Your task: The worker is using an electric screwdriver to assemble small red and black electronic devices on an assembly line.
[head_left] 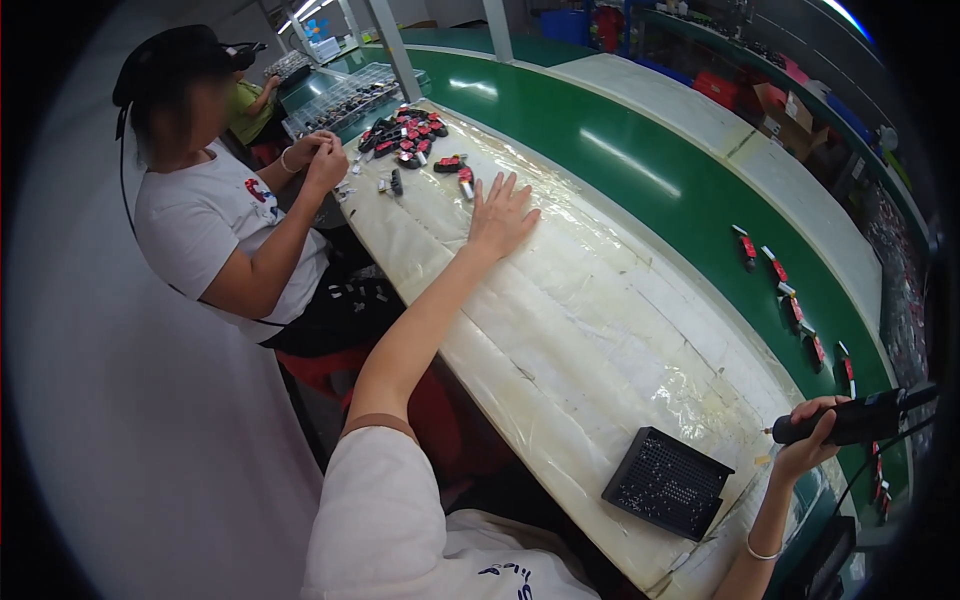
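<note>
Stretched far across the table, my left hand (503,217) has its fingers spread and holds nothing. Its fingertips lie right beside a small red-and-black part with a white end (466,180); whether they touch is hard to tell. A similar part (449,164) sits just beyond, near a pile of red-and-black parts (405,130). At the far right, my right hand (808,445) is wrapped round a black electric screwdriver (850,418), its tip pointing left. Below and left of that hand, a black tray (648,517) holds many small shiny screws in rows.
A co-worker in a white shirt (190,215) sits at the table's left end, both hands together over its edge. Along the far side runs a green conveyor belt (640,150), with several red-and-black parts (795,310) on its right stretch. A cable (870,455) hangs by the screwdriver.
</note>
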Tool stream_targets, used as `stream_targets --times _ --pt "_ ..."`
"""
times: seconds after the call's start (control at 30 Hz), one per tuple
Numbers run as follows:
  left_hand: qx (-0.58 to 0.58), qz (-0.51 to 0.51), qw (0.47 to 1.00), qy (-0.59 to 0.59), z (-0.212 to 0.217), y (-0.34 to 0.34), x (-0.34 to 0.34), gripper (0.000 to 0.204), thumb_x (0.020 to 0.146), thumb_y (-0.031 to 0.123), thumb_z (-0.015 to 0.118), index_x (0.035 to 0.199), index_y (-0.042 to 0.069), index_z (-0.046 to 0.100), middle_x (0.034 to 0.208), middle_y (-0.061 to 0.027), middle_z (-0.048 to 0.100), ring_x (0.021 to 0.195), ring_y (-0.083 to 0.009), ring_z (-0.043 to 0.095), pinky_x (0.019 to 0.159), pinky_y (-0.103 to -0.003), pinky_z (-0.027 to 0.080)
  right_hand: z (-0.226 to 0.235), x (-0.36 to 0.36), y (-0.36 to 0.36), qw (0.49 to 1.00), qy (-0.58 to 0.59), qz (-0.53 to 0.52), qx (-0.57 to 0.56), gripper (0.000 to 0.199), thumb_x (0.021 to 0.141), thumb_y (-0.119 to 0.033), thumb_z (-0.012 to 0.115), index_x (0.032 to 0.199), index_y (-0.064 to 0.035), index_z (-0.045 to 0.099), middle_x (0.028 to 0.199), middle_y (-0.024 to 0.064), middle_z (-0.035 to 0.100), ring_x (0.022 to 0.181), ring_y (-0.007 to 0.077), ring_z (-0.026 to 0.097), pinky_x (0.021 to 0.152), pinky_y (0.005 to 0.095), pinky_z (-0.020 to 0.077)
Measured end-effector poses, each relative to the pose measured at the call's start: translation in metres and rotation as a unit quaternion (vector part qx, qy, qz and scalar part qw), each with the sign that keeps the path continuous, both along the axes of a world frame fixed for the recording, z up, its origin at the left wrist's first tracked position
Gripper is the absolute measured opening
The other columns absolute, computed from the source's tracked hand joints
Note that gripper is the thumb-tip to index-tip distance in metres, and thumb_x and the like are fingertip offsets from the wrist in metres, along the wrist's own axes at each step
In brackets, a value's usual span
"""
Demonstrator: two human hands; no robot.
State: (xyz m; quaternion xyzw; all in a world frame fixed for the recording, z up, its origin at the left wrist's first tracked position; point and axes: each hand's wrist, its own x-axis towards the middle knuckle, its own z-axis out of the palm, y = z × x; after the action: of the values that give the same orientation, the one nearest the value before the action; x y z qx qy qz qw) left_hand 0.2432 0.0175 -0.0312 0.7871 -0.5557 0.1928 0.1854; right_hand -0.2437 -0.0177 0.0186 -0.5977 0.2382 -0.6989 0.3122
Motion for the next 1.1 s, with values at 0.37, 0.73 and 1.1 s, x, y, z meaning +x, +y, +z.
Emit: stream_targets --times 0.37,0.73,1.1 --pt "-0.037 -0.271 0.962 -0.001 0.029 -0.09 -0.085 0.044 0.079 0.015 0.063 0.121 0.012 0.049 0.124 -0.0083 0.047 0.12 -0.025 0.041 0.102 -0.043 0.029 0.005 0.012 0.003 0.999 -0.018 0.026 -0.004 0.03 0.087 -0.019 0.058 0.102 0.0005 0.041 0.064 0.0066 0.053 0.051 0.012 0.051 0.05 0.0234 0.0396" --pt "0.192 -0.441 0.873 -0.076 0.057 -0.233 -0.224 0.029 0.072 0.033 0.071 0.094 0.016 0.062 0.139 -0.0034 0.037 0.134 -0.0272 0.024 0.106 -0.057 0.016 0.004 0.011 0.003 0.999 -0.023 0.022 0.022 0.027 0.086 -0.013 0.057 0.101 0.0039 0.042 0.063 0.0057 0.054 0.05 0.0098 0.05 0.051 0.023 0.0407" --pt "0.16 -0.439 0.876 0.117 0.061 -0.199 -0.236 0.03 0.066 0.027 0.076 0.077 0.004 0.06 0.099 -0.0103 0.059 0.086 -0.0243 0.058 0.075 -0.032 0.046 0.014 0.006 0.001 1.0 -0.006 -0.016 0.009 0.039 0.088 -0.037 0.056 0.101 -0.0043 0.039 0.059 0.0049 0.05 0.046 0.0111 0.049 0.045 0.0219 0.0381"
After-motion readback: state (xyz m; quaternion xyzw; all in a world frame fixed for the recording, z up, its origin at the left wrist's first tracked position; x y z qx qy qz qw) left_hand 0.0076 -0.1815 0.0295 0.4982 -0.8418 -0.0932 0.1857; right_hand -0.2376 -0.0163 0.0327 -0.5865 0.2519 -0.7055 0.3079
